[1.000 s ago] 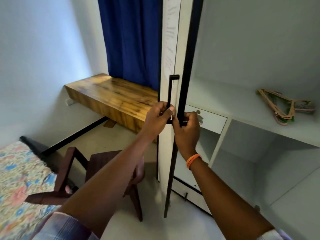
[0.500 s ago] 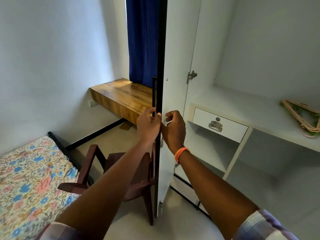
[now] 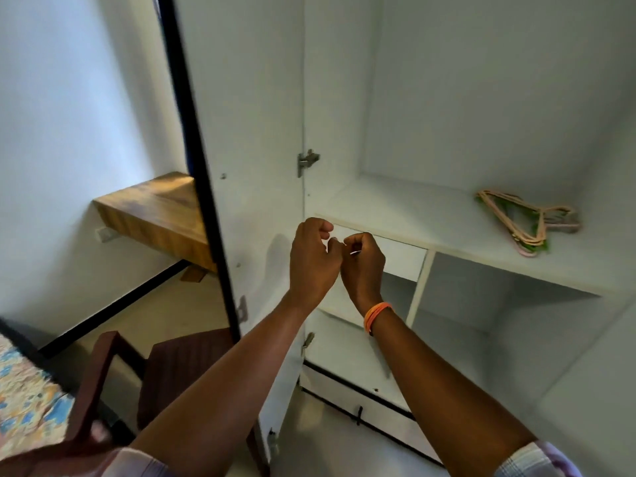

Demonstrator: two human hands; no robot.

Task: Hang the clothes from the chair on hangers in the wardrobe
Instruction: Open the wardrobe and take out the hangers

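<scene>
The white wardrobe door with its black edge (image 3: 220,208) has swung wide since half a second ago, and both hands have let go of it. The white laminate wardrobe (image 3: 447,115) stands open, its shelf bearing a bundle of pink and green hangers (image 3: 523,222) at the right. The dark brown wooden chair (image 3: 179,366) is partly hidden behind door and arms. Left hand (image 3: 311,259) and right hand (image 3: 363,266) are loosely curled, touching, in front of the drawer; whether they pinch anything cannot be told.

White wardrobe (image 3: 481,98) with left door swung open, pink and green hangers (image 3: 523,222) piled flat on its shelf, dark wooden chair (image 3: 172,366) partly hidden behind the door
</scene>
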